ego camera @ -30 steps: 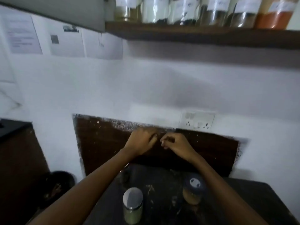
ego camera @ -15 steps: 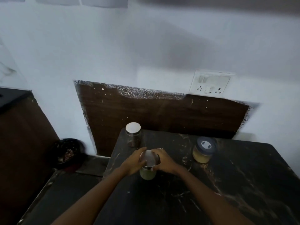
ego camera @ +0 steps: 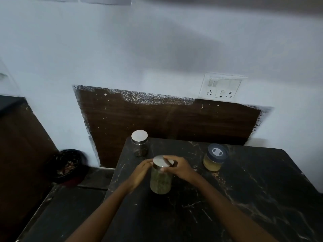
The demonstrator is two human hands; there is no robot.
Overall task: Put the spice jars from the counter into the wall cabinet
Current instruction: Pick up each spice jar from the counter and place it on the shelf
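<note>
Gripping the green jar (ego camera: 160, 179) with both hands, frame centre, slightly low. Left hand (ego camera: 140, 172) is on the jar's left side just under the lid, fingers curved round the glass. Right hand (ego camera: 182, 169) is on the right side, fingers curled over the lid rim, thumb pressed on the glass just below it. The jar leans a little, lid toward the wall. Cannot tell if its base touches the counter (ego camera: 253, 198).

The counter's left edge runs diagonally from its back left corner down to the lower left of the frame, and the green jar sits near that edge. A dark jar (ego camera: 139, 143) stands upright at the back left corner, just beside both edges and just behind the hands, apart from them. A yellow jar (ego camera: 215, 159) stands upright near the back edge, right of the hands and well apart from the green jar, with bare marble between them. More bare counter shows at frame right and lower centre.

A brown panel (ego camera: 157, 119) runs along the wall behind the back edge, with a socket plate (ego camera: 221, 88) above its right part. A bowl (ego camera: 67, 165) sits off the counter at left, on a lower ledge (ego camera: 70, 206).
</note>
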